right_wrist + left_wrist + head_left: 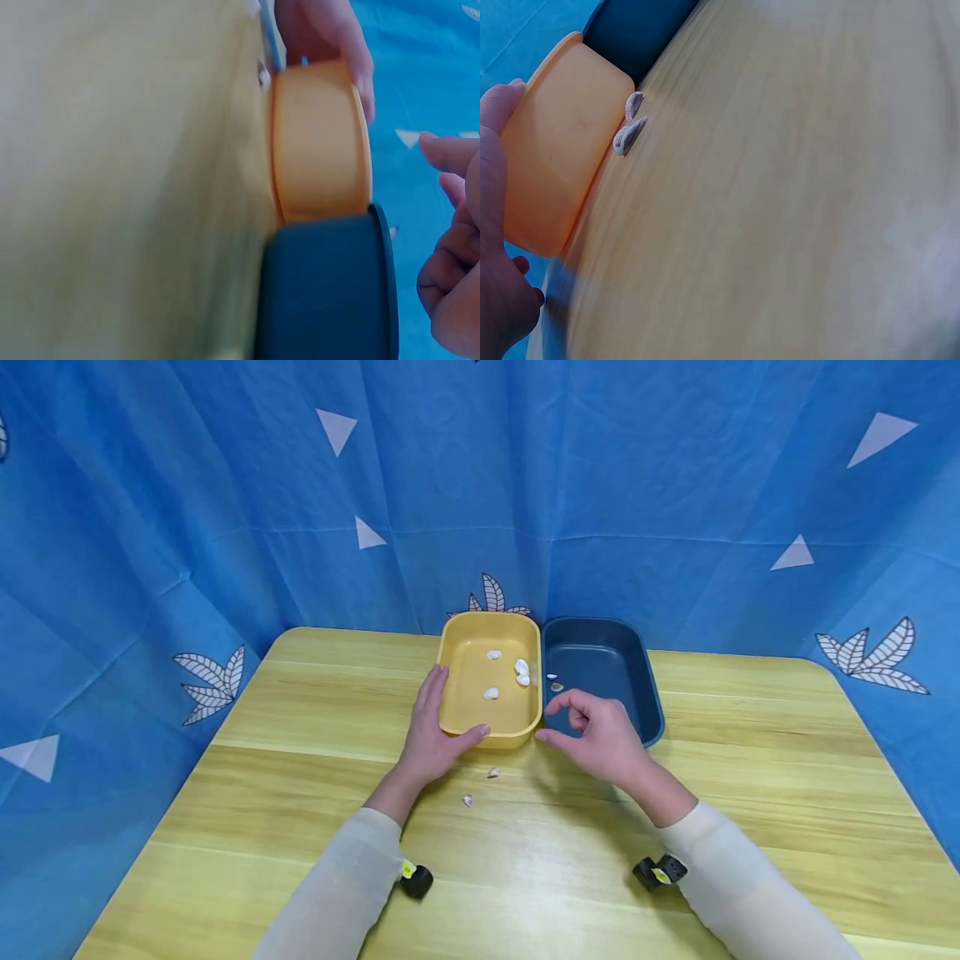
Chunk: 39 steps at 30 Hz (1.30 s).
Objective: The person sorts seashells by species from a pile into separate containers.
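My left hand grips the near-left corner of a yellow plastic tray, the thumb on its front rim and the fingers along its left side. White shells lie inside that tray. My right hand hovers over the near part of a dark blue tray, with index finger bent, thumb stretched out and a gap between them; nothing shows in its fingers. Two small shells lie in the blue tray, near its left wall. On the table, in front of the yellow tray, are two more small shells.
The two trays stand side by side at the far edge of a wooden table. Behind it hangs a blue curtain with white triangles and leaf prints. Small black devices are strapped at both wrists.
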Each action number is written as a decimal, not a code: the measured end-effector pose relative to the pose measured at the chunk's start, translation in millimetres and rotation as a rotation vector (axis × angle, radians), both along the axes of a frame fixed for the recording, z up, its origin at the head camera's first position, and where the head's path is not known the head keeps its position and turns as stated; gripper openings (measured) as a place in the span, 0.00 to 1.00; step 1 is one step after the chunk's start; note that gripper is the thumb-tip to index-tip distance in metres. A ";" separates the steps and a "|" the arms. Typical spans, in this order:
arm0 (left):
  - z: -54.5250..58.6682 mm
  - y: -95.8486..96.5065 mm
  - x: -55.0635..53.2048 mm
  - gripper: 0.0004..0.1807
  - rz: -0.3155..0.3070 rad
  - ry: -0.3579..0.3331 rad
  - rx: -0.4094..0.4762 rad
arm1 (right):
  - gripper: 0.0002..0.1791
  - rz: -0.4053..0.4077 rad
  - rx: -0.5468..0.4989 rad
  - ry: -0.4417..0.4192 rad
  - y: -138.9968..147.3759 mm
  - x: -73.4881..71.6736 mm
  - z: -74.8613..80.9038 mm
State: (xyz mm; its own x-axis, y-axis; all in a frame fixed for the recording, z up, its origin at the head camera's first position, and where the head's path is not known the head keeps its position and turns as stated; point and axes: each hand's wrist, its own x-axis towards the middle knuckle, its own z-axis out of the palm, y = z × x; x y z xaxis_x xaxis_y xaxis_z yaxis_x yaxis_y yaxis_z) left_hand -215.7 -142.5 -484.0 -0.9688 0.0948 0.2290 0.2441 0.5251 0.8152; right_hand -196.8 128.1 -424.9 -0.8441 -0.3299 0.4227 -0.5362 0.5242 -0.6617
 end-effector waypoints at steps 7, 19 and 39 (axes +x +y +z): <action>0.1 0.7 0.3 0.60 0.015 -0.013 -0.016 | 0.14 0.092 -0.011 -0.033 -12.8 14.4 -9.5; -2.6 0.1 -0.5 0.59 0.002 0.021 -0.007 | 0.15 0.186 -0.030 -0.112 -32.6 27.8 -30.2; -2.2 -0.1 -0.4 0.60 0.013 -0.001 -0.020 | 0.13 0.069 0.080 -0.203 -58.8 25.5 -59.4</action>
State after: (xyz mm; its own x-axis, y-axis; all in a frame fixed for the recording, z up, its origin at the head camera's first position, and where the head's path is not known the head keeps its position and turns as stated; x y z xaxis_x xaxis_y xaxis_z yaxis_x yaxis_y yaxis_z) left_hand -216.2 -142.6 -486.2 -0.9703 0.0866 0.2258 0.2359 0.5446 0.8048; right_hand -171.3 69.2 -484.3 -0.8834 -0.4153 0.2170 -0.4329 0.5459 -0.7173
